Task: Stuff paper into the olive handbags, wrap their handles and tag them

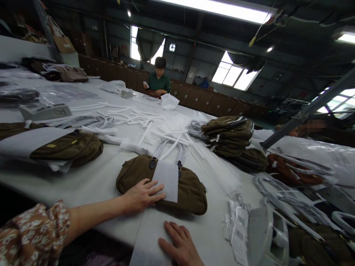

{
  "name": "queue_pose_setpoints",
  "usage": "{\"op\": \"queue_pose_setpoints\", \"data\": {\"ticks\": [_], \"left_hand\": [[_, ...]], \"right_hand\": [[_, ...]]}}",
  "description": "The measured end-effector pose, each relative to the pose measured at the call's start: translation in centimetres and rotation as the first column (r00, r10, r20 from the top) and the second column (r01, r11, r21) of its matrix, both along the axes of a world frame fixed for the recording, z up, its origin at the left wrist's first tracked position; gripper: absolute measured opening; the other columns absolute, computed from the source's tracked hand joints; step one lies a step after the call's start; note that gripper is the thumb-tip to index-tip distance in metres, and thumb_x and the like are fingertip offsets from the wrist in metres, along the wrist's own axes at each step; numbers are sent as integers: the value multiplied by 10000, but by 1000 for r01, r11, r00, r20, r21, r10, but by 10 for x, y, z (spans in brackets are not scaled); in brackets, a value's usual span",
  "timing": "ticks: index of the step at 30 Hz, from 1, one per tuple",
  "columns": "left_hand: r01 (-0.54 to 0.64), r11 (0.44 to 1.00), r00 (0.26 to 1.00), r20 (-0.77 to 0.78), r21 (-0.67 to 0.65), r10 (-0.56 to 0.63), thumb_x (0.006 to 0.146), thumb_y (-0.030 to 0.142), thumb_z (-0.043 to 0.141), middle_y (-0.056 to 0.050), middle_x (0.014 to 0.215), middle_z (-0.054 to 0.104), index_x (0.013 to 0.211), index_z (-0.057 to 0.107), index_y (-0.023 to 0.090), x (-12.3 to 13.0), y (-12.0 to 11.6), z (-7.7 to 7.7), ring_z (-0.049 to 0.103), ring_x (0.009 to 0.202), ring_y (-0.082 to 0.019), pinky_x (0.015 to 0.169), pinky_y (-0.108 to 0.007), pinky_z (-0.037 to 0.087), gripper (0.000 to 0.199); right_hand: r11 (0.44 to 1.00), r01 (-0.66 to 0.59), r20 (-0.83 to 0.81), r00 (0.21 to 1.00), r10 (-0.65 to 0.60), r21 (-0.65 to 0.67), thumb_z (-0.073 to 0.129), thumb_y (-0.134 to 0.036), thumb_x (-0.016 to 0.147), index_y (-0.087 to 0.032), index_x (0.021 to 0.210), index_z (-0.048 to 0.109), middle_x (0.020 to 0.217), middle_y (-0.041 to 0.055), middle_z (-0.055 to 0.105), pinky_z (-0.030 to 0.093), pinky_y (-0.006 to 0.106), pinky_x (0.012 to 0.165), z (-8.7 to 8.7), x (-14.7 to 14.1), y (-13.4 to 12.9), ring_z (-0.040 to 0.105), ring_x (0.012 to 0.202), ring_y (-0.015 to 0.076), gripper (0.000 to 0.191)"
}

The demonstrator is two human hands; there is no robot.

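Observation:
An olive-brown handbag (191,188) lies on the white table in front of me, its wrapped handles (181,153) pointing away. A strip of white tissue paper (166,181) covers its middle and continues from under its near side toward me. My left hand (144,195) rests flat on the bag and the paper's left edge, fingers spread. Nearer to me, my right hand (180,245) lies open over the lower stretch of paper (151,232), its fingers stretched out. Part of the right hand is cut off by the frame's bottom edge.
Another olive bag (85,146) with paper lies left. White tubes (144,116) are scattered behind. Olive bags (227,136) are stacked at back right, near a slanted metal post (305,111). Tags (240,229) and a grey-white dispenser (263,232) stand right. A co-worker (158,79) is across the table.

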State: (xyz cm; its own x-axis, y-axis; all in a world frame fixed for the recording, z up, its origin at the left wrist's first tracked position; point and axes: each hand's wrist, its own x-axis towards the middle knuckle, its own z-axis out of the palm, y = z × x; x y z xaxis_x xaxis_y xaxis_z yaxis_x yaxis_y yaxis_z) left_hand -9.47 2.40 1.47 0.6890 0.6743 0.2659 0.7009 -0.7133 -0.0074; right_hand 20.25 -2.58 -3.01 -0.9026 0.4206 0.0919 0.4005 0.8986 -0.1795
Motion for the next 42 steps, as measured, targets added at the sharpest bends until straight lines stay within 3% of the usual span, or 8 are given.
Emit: {"op": "queue_pose_setpoints", "data": {"ticks": [8,15,24,27,30,34,38,42], "left_hand": [[34,997,999,28,-74,-32,940,213,386,-62,1511,352,1458,240,284,0,3,-4,338,1348,-286,1080,-497,208,542],[-28,973,965,248,-230,86,746,176,575,-70,1400,489,1409,308,257,7,-7,9,471,1188,-265,1107,-508,221,720],[-397,800,539,592,-449,599,921,323,406,-26,816,641,1333,373,200,39,13,0,620,857,-233,819,-380,459,431],[-438,781,535,569,-445,625,914,302,397,1,705,608,1230,481,212,41,16,2,645,804,-230,782,-350,451,339],[-483,762,526,553,-430,646,905,293,401,20,640,581,1274,449,204,43,15,3,647,734,-224,724,-329,450,382],[-471,771,500,591,-428,633,899,275,407,37,683,606,1390,287,223,42,15,-2,633,657,-193,688,-314,470,509],[-413,800,462,658,-434,595,878,200,400,-33,997,657,1368,302,242,37,19,-10,664,802,-171,765,-320,526,502],[-456,834,561,628,-310,539,888,156,378,-137,1322,507,1277,436,204,33,20,-7,572,1148,-225,924,-377,515,397]], "right_hand": [[976,203,-452,866,-214,-74,486,-269,899,-232,1070,667,1193,88,664,454,382,949,73,-31,64,592,1120,242,252],[781,525,-433,651,-624,-338,371,-538,932,-183,557,593,500,17,589,368,248,457,66,-52,109,547,460,162,562],[742,572,-378,638,-671,-351,378,-532,939,-192,669,637,630,32,669,392,251,559,70,-68,121,602,576,175,505],[709,627,-366,608,-704,-322,386,-533,937,-189,759,675,658,41,690,435,261,567,71,-69,127,625,585,190,483],[711,699,-495,592,-636,-78,389,-509,946,-136,1199,596,994,128,718,511,327,719,68,-65,127,678,833,243,496],[844,451,-378,864,-332,290,430,-358,957,-168,1431,366,1409,136,485,375,449,1040,63,-66,114,489,1260,267,515],[937,304,-85,952,-294,169,469,-387,941,-291,1423,375,1465,39,424,340,483,1063,63,-75,100,431,1313,266,501],[942,334,-12,942,-334,41,434,-427,955,-315,1425,367,1476,23,407,316,511,1077,66,-78,98,389,1340,275,488]]}}
